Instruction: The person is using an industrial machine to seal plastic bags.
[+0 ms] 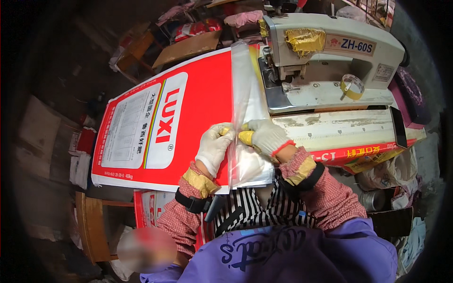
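Both gloved hands, left hand (214,145) and right hand (265,136), pinch the clear plastic liner (245,104) closed-fingered, keeping its edge aligned over the red sack (188,108) beside the sewing machine (330,56).

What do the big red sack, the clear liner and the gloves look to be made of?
Red sack: probably woven plastic with a glossy printed face; it shines and lies flat. Clear liner: thin see-through plastic film, wrinkled and glinting. Gloves on the left hand and right hand: white knitted fabric, likely cotton, with yellowish fingertips.

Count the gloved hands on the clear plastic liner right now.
2. The left hand pinches the clear plastic liner at its left edge; the right hand grips it alongside, over the red woven sack.
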The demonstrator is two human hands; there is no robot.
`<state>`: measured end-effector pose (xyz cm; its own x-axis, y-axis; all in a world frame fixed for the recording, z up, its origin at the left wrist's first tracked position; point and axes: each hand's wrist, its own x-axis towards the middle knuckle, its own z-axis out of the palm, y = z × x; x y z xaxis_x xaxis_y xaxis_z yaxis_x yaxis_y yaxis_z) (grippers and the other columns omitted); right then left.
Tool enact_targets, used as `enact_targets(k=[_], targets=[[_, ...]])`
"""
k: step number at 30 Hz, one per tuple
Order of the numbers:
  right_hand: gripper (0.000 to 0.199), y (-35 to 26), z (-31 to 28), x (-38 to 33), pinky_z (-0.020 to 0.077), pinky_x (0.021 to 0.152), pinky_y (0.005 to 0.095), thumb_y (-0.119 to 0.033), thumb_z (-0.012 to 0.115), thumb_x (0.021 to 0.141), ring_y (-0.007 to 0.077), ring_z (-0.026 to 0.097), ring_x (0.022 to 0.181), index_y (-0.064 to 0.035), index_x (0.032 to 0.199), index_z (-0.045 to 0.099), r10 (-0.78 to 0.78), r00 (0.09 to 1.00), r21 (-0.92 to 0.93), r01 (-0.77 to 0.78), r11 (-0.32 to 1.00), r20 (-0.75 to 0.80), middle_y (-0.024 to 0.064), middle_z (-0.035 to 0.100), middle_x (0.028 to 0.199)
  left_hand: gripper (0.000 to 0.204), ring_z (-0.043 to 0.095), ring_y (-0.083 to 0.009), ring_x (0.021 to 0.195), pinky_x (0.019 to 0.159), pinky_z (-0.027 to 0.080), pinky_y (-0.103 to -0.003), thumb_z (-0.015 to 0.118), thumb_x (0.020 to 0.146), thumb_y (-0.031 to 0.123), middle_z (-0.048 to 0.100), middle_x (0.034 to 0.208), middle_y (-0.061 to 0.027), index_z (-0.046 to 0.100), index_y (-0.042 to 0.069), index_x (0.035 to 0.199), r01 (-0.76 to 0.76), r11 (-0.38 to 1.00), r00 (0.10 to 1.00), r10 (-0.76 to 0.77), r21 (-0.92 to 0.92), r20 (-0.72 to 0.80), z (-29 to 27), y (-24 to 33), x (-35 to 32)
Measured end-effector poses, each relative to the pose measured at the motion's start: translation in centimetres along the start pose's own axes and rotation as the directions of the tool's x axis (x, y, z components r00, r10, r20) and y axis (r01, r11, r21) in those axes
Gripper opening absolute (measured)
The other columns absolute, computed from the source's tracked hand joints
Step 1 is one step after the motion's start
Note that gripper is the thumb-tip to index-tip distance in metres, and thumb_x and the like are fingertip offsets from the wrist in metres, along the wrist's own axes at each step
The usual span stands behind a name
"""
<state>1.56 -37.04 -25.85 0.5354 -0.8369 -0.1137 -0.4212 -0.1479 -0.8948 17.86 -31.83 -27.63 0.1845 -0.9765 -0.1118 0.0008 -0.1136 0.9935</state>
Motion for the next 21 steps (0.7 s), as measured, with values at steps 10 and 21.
enact_targets(k=[10,21], targets=[[0.022,-2.1,6.9,-3.6,0.0468,0.070,0.0421,-0.011,0.050,0.067,0.0341,0.059,0.073,-0.0045,0.082,0.064,-0.520,0.655,-0.285,0.731,0.621,0.547,0.0162,0.062,0.076,0.013,0.054,-0.0114,0.078,0.073,0.043,-0.024,0.051,0.085,0.010,0.057,0.084,-0.0049,0.053,-0.001,0.090,-0.287,0.958,0.950,0.285,0.003,-0.128,-4.5,5.6,-3.3],[0.023,3.7,2.9,13.5,0.0483,0.063,0.0294,-0.023,0.047,0.086,0.0184,0.059,0.076,-0.0055,0.098,0.055,-0.412,0.907,0.882,-0.263,-0.391,0.088,0.0078,0.058,0.082,0.007,0.057,-0.0234,0.076,0.069,0.045,-0.031,0.049,0.079,0.006,0.058,0.085,-0.0164,0.048,0.000,0.075,-0.261,0.890,0.832,0.011,0.374,0.554,-6.0,8.2,-12.7]])
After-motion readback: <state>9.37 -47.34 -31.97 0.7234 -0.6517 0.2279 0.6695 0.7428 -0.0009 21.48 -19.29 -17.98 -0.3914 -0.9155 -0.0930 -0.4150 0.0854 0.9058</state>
